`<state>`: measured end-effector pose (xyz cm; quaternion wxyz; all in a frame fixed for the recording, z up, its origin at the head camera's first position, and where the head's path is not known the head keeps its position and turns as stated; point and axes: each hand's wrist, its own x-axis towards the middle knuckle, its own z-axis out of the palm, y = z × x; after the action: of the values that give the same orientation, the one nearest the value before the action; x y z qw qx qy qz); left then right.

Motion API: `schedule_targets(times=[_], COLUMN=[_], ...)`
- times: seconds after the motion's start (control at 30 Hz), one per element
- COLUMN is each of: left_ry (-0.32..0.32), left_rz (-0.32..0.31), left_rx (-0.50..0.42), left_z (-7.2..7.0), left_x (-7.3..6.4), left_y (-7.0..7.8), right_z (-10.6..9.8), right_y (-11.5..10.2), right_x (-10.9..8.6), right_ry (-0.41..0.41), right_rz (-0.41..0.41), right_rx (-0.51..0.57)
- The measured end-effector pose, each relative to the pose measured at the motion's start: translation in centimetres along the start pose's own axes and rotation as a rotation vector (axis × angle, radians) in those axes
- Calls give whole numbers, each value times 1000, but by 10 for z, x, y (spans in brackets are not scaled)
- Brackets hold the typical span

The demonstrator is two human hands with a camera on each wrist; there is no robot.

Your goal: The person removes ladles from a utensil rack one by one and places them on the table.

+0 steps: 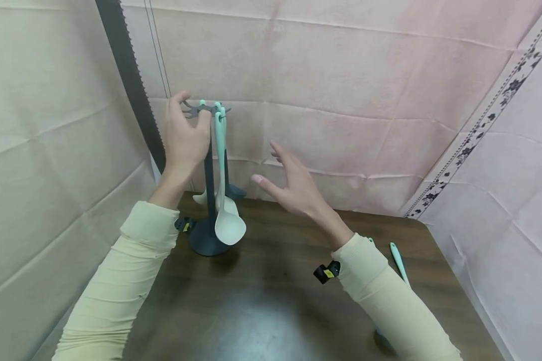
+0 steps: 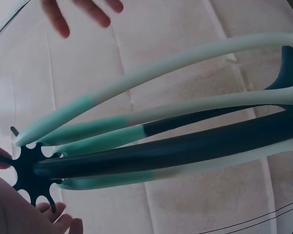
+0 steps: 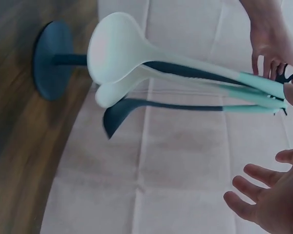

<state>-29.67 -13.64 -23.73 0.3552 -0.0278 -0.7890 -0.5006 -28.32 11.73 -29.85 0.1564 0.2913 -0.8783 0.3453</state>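
Observation:
A dark utensil stand (image 1: 209, 188) rises from a round base on the table. My left hand (image 1: 185, 138) grips its top, thumb and fingers around the hooked ring (image 2: 27, 168). From that ring hangs a white ladle (image 1: 229, 226) with a mint-green handle, bowl downward. Behind it hang a second white utensil (image 3: 110, 93) and a dark-headed one (image 3: 121, 114), also mint-handled; their exact kinds are unclear. Another pale utensil (image 2: 219, 163) hangs on the far side of the pole. My right hand (image 1: 293, 185) is held in the air right of the stand, fingers extended, touching nothing.
On the right of the brown wooden table (image 1: 262, 301), a mint-green handle (image 1: 398, 260) shows beside my right sleeve, with another handle tip near it; the sleeve hides the rest. Creased pale cloth (image 1: 325, 90) hangs behind the table and along both sides.

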Motion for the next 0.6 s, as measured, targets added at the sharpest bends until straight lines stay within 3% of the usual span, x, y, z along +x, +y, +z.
schedule_targets(times=[0.3, 0.6], left_ry=[-76, -203], left_rz=[-15, -9], left_rx=[-101, -205], left_z=[-6, -12], left_x=[2, 10], left_y=[-2, -11], right_z=[4, 7], right_y=[-31, -54], right_x=[20, 30], right_ry=[19, 14], right_rz=[-54, -53], right_rx=[93, 141])
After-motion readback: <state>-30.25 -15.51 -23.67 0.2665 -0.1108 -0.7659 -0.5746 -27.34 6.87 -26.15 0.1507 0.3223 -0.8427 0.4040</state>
